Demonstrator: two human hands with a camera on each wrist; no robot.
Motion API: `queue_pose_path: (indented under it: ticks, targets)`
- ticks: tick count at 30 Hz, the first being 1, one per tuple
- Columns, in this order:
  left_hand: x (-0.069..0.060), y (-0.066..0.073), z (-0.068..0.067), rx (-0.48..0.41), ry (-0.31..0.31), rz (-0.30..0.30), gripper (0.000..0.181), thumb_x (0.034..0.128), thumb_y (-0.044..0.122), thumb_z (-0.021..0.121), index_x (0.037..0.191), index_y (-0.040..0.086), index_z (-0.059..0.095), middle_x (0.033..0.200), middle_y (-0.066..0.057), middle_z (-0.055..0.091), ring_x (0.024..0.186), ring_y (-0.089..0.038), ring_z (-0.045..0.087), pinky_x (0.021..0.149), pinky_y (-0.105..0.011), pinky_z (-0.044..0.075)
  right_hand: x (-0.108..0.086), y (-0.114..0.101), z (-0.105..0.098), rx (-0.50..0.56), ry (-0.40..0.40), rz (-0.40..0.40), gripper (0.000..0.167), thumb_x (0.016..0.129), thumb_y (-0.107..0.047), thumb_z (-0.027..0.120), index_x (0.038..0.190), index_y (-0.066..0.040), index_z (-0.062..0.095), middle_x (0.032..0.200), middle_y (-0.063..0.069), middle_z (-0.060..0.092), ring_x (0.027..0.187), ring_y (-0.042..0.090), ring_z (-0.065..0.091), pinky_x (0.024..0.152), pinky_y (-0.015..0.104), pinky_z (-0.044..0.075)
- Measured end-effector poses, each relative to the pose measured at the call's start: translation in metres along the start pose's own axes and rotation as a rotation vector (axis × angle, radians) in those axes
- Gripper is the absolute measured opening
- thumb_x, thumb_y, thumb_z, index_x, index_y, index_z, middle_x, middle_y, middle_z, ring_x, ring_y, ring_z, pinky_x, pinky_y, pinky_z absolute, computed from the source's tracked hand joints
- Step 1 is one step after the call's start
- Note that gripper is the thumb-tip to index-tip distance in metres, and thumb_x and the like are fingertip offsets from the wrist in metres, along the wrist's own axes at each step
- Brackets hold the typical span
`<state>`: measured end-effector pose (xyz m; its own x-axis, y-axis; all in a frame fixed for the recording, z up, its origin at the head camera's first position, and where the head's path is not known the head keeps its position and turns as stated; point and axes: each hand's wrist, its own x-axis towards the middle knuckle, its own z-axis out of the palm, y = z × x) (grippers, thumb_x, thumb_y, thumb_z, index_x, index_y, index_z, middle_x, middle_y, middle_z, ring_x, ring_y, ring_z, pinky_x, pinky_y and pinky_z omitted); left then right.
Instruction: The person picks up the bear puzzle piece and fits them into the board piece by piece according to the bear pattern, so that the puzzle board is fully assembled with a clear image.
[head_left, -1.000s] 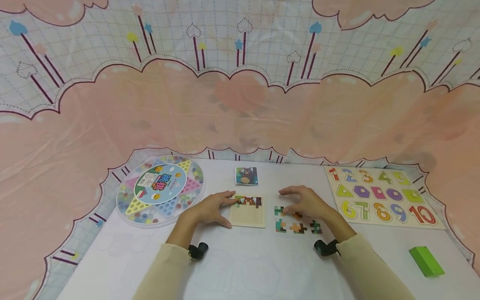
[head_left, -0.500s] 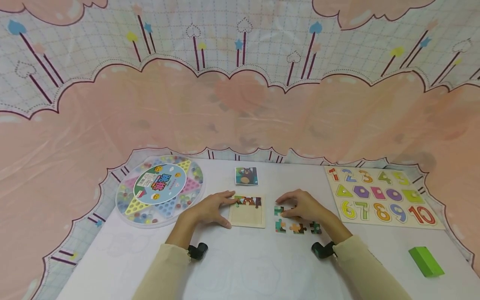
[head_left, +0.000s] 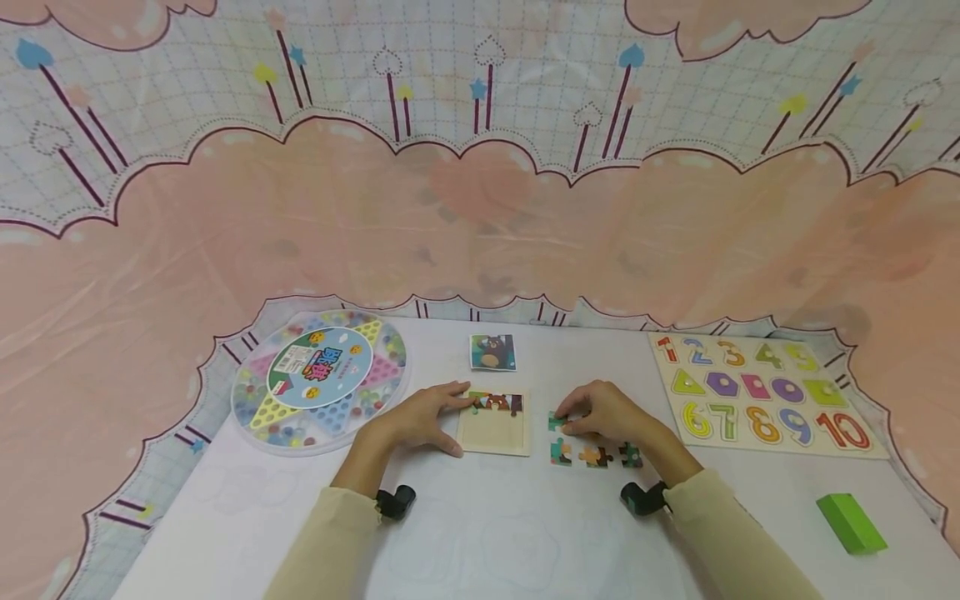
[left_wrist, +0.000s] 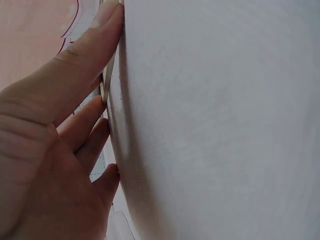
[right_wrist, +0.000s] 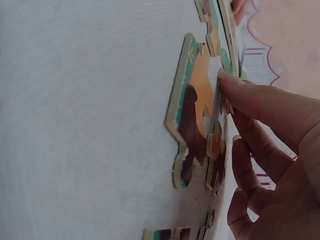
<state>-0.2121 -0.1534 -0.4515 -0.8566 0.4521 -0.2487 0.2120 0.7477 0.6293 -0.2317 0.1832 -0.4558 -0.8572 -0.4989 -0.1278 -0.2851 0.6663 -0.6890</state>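
My left hand [head_left: 416, 417] rests at the left side of a square wooden puzzle tray [head_left: 491, 435], its fingers nearly straight and its thumb by the lower left corner. Joined bear-picture pieces [head_left: 497, 402] fill the tray's top row; bare wood shows below. To the right, my right hand [head_left: 611, 412] pinches a green jigsaw piece [head_left: 555, 423] between thumb and index finger, low over the table. More loose pieces lie under and in front of that hand, among them an orange-brown piece [head_left: 596, 456]. In the right wrist view the thumb partly covers the pinched piece.
A bear picture card [head_left: 492, 352] lies behind the tray. Far left is a round Chinese checkers box [head_left: 318, 383] with coloured beads. A number and shape board [head_left: 768, 396] lies at the right, with a green block [head_left: 852, 523] nearer the front.
My right hand has come down and slightly left onto the green jigsaw piece, and its thumb and index finger have closed together. The left hand has stayed put.
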Motion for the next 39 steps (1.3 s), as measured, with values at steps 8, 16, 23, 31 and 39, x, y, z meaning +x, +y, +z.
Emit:
queue_pose_path:
  ticks: [8,16,23,31,39]
  targets:
    - [0.0,0.0,0.002,0.009,0.001,0.001,0.086,0.0727,0.024,0.092,0.15,0.02,0.053,0.169,0.001,0.032,0.16,-0.032,0.023,0.13,-0.055,0.023,-0.001,-0.002,0.002,0.003,0.004,-0.027,0.011,0.085,-0.011,0.081,0.095,-0.014,0.081,0.104,0.002,0.076,0.094,0.013,0.059,0.088,0.032,0.051]
    - [-0.002,-0.001,0.001,0.018,-0.007,0.008,0.085,0.074,0.025,0.091,0.15,0.019,0.053,0.169,0.001,0.032,0.16,-0.033,0.024,0.129,-0.055,0.024,-0.002,-0.002,-0.001,0.061,-0.028,-0.05,0.012,0.085,-0.009,0.081,0.097,-0.009,0.079,0.097,0.006,0.073,0.08,0.013,0.058,0.064,0.018,0.051]
    - [-0.002,-0.001,0.001,0.016,-0.003,0.018,0.085,0.0737,0.025,0.091,0.15,0.019,0.053,0.169,0.0,0.033,0.16,-0.032,0.024,0.13,-0.054,0.023,-0.001,-0.006,-0.009,0.095,-0.03,-0.018,0.016,0.089,-0.015,0.079,0.104,-0.009,0.08,0.098,0.007,0.075,0.075,0.011,0.058,0.06,0.018,0.049]
    - [-0.002,-0.001,0.0,0.006,0.005,0.028,0.084,0.0727,0.023,0.092,0.148,0.018,0.055,0.168,-0.001,0.034,0.159,-0.033,0.025,0.13,-0.054,0.023,0.006,-0.015,-0.007,0.151,-0.056,-0.064,0.02,0.09,-0.013,0.077,0.108,-0.005,0.079,0.112,0.015,0.077,0.067,0.013,0.055,0.052,0.018,0.043]
    - [0.0,-0.002,-0.001,0.019,0.015,0.062,0.083,0.0714,0.024,0.093,0.146,0.015,0.057,0.167,-0.004,0.037,0.158,-0.035,0.027,0.129,-0.055,0.024,0.018,-0.023,0.008,0.094,-0.03,-0.079,0.02,0.09,-0.018,0.077,0.108,-0.01,0.08,0.114,0.01,0.078,0.088,0.009,0.065,0.071,0.015,0.051]
